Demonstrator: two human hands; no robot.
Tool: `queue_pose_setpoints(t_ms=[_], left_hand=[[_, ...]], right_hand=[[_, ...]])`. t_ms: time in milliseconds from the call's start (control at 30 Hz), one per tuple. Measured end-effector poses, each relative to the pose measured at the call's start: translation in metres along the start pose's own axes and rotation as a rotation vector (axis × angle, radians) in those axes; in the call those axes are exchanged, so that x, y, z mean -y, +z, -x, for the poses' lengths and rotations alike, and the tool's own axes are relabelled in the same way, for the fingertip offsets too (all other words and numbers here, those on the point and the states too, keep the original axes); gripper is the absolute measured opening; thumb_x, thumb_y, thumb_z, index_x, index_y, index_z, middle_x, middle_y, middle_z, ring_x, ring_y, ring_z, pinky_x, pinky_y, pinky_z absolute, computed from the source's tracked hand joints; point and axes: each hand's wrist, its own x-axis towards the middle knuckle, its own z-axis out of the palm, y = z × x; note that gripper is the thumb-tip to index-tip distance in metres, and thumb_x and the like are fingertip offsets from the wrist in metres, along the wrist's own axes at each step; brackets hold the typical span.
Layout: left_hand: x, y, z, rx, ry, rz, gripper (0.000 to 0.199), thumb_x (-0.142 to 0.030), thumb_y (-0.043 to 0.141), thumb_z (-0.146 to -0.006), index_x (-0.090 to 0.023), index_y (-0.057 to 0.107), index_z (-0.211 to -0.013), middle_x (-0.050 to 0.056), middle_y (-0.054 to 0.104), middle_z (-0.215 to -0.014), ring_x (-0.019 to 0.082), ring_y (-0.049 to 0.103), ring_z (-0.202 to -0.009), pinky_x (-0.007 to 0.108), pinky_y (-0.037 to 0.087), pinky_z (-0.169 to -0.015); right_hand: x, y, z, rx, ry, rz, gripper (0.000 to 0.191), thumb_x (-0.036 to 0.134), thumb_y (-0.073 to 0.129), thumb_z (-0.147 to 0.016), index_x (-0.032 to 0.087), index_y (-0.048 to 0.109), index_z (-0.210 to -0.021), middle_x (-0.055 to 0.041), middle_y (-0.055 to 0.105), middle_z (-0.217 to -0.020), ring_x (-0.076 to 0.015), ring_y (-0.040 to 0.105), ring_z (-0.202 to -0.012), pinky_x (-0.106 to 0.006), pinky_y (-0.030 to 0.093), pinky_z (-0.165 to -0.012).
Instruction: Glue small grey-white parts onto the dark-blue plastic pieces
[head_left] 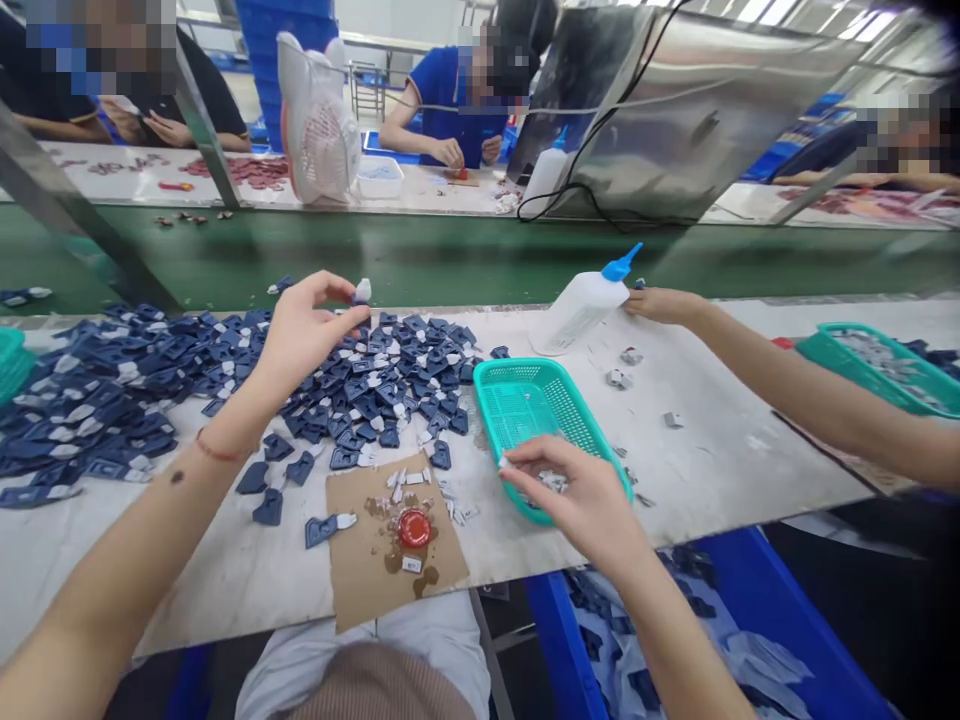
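My left hand (315, 315) is raised over a heap of navy blue plastic pieces (360, 385) with whitish tabs. Its thumb and fingers pinch one such piece, mostly hidden, with the white tab (363, 290) sticking up. Above the near end of a green basket (592, 430), my right hand (574, 490) holds a tiny white piece (504, 462) between thumb and fingertips. Small whitish pieces (553, 482) lie in the basket. In front of me a brown cardboard sheet (367, 580) bears a red round cap (414, 528), wet brown spots and several small white labels (411, 565).
A white bottle with a blue nozzle (589, 305) stands tilted behind the basket. Another person's hand (664, 304) reaches in from the right beside it. A blue crate (780, 610) sits below the table edge. Across a green strip (450, 250), co-workers sit at another bench.
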Motion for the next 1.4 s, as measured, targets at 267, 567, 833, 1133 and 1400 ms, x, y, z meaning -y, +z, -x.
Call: queue_pose_setpoints(t_ms=[267, 567, 833, 1133, 1400], left_hand=[[0.001, -0.013, 0.153, 0.082, -0.471, 0.622, 0.024, -0.031, 0.075, -0.071, -0.02, 0.058, -0.084, 0.002, 0.067, -0.093, 0.016, 0.069, -0.067, 0.025, 0.058, -0.061], [0.021, 0.013, 0.236, 0.129, -0.644, 0.851, 0.019, -0.028, 0.072, -0.077, -0.022, 0.057, -0.087, 0.001, 0.067, -0.094, 0.013, 0.067, -0.078, 0.026, 0.057, -0.077], [0.024, 0.022, 0.245, 0.188, -0.603, 0.865, 0.015, -0.025, 0.07, -0.079, -0.022, 0.058, -0.087, 0.004, 0.067, -0.099, 0.017, 0.067, -0.087, 0.026, 0.054, -0.077], [0.022, 0.022, 0.245, 0.183, -0.578, 0.908, 0.011, -0.022, 0.068, -0.08, -0.023, 0.062, -0.089, 0.003, 0.068, -0.099, 0.017, 0.068, -0.092, 0.025, 0.055, -0.079], [0.013, 0.029, 0.241, 0.1, -0.6, 0.972, 0.018, -0.027, 0.075, -0.073, -0.022, 0.061, -0.082, 0.004, 0.072, -0.093, 0.02, 0.071, -0.086, 0.029, 0.059, -0.076]], right_hand=[[0.043, 0.055, 0.017, 0.283, -0.129, -0.063, 0.007, 0.021, 0.061, -0.086, 0.019, 0.065, -0.081, -0.0043, 0.067, -0.081, -0.0174, 0.064, -0.077, -0.028, 0.049, -0.069], [0.058, 0.069, 0.014, 0.357, -0.146, 0.112, 0.011, 0.014, 0.06, -0.085, 0.019, 0.066, -0.077, -0.0039, 0.066, -0.08, -0.0173, 0.065, -0.076, -0.027, 0.049, -0.067], [0.065, 0.07, 0.013, 0.359, -0.11, 0.193, 0.016, 0.018, 0.059, -0.086, 0.02, 0.069, -0.074, -0.0036, 0.067, -0.078, -0.0168, 0.065, -0.073, -0.028, 0.05, -0.067], [0.067, 0.072, 0.013, 0.332, -0.062, 0.183, 0.015, 0.018, 0.061, -0.084, 0.019, 0.071, -0.072, -0.0035, 0.067, -0.075, -0.017, 0.064, -0.071, -0.029, 0.049, -0.066], [0.074, 0.059, 0.019, 0.29, 0.193, -0.45, 0.014, 0.032, 0.076, -0.072, 0.019, 0.072, -0.072, -0.0044, 0.071, -0.08, -0.0184, 0.066, -0.078, -0.03, 0.054, -0.072]])
